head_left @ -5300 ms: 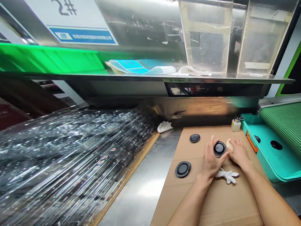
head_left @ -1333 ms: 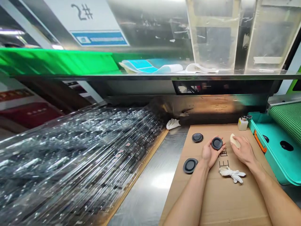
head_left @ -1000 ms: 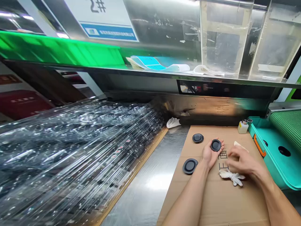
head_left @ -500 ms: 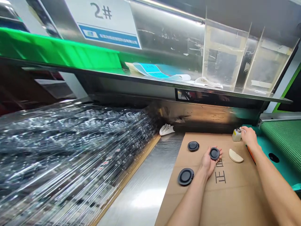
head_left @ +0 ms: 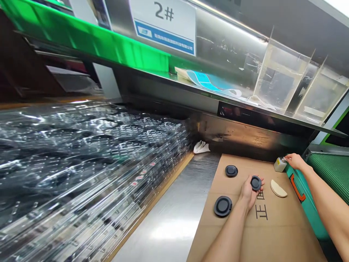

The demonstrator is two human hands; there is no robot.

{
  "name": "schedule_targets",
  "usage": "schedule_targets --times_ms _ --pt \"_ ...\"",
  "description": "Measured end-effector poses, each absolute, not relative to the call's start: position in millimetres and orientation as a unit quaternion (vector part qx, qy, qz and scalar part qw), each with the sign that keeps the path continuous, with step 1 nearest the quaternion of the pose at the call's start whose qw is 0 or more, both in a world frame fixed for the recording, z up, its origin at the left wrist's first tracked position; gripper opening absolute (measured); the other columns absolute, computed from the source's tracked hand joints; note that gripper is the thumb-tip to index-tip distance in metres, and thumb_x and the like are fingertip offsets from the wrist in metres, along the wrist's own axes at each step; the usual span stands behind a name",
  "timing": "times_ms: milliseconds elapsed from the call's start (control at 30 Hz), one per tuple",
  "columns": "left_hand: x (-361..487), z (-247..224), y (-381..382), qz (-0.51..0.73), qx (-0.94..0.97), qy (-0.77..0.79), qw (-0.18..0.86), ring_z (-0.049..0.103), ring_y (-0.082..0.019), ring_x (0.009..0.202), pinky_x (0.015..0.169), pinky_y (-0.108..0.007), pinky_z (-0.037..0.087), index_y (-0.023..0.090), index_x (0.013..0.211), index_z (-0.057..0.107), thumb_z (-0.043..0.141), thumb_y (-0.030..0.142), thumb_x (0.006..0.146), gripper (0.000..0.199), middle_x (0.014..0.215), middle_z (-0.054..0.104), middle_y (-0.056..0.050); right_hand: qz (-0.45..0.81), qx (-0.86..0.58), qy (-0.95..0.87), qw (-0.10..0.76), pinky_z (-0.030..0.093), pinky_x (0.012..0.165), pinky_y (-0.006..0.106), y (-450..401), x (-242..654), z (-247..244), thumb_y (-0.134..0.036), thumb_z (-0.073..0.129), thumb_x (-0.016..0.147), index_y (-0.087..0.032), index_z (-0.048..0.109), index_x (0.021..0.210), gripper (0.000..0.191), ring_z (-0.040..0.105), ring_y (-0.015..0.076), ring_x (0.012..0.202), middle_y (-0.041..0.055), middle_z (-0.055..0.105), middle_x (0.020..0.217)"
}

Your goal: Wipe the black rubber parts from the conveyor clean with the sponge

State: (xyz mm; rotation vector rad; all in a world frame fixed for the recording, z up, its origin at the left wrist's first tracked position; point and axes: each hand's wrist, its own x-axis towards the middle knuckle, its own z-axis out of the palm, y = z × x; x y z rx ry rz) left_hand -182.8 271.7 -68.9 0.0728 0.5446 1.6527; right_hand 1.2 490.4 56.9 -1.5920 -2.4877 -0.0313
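My left hand (head_left: 249,191) is turned palm up and holds a small black round disc (head_left: 255,183) with a raised ring, its fingertips showing past the far edge. My right hand (head_left: 297,161) reaches to the top of a small whitish bottle (head_left: 280,165) with a yellow label. Its fingers are pinched together at the bottle's cap; what lies between them is too small to make out. To the left of my left hand lie two more black discs, a smaller one (head_left: 231,171) farther off and a larger one (head_left: 223,206) nearer. A cream half-round pad (head_left: 278,189) lies between my hands.
Brown cardboard (head_left: 234,238) with printed characters covers the metal bench (head_left: 169,218). Stacked clear plastic trays (head_left: 89,174) fill the left. A white glove (head_left: 201,147) lies at the back. A teal case (head_left: 309,207) with an orange handle and a green belt (head_left: 331,171) are right; a shelf (head_left: 191,84) overhangs.
The view has turned left and tilted, so things sit farther right and lean. My left hand still holds the disc, and my right hand remains at the bottle's top.
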Motion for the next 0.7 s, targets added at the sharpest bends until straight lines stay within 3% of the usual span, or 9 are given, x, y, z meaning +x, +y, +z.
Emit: schedule_targets --times_ms 200,300,400,533,700 --pt "-184.2 -66.6 270.3 0.723 0.02 0.232 0.65 0.072 -0.022 0.079 0.058 -0.028 0.05 0.014 0.116 0.055 0.042 0.038 0.099 0.031 0.103 0.072 -0.017 -0.015 -0.57 -0.814 0.115 0.048 0.084 0.033 476.0 -4.5 58.4 -0.025 0.055 0.089 -0.023 0.076 0.113 0.032 0.067 0.0259 0.102 0.011 0.074 0.111" --pt "-184.7 -65.1 270.1 0.731 0.02 0.219 0.647 0.072 -0.023 0.082 0.06 -0.029 0.051 0.014 0.113 0.055 0.042 0.037 0.099 0.03 0.105 0.071 -0.018 -0.025 -0.548 -0.808 0.215 0.048 0.084 0.033 437.3 -19.0 47.9 -0.033 0.051 0.093 -0.023 0.074 0.117 0.035 0.066 0.0258 0.101 0.011 0.073 0.113" --pt "-184.9 -65.8 271.3 0.745 0.013 0.208 0.634 0.071 -0.023 0.082 0.065 -0.032 0.053 0.014 0.11 0.055 0.042 0.034 0.099 0.027 0.102 0.071 -0.017 0.037 -0.412 -0.86 0.299 0.048 0.085 0.031 378.1 -37.2 15.6 -0.04 0.05 0.095 -0.024 0.074 0.114 0.035 0.066 0.0222 0.096 0.0077 0.073 0.107" --pt "-185.8 -70.2 273.1 0.76 0.005 0.203 0.617 0.07 -0.023 0.083 0.076 -0.037 0.056 0.014 0.108 0.057 0.039 0.034 0.1 0.028 0.096 0.071 -0.015 0.124 -0.309 -0.899 0.284 0.048 0.076 0.03 315.8 -51.2 -36.0 -0.039 0.05 0.096 -0.024 0.074 0.11 0.032 0.064 0.0202 0.083 0.0063 0.068 0.089" --pt "-186.1 -72.6 273.8 0.767 0.021 0.204 0.608 0.069 -0.026 0.09 0.084 -0.044 0.056 0.013 0.108 0.059 0.04 0.032 0.099 0.029 0.101 0.071 -0.016 0.115 -0.287 -0.917 0.253 0.045 0.075 0.028 302.0 -51.5 -62.2 -0.032 0.049 0.098 -0.024 0.072 0.113 0.029 0.06 0.0186 0.083 0.0051 0.062 0.088"
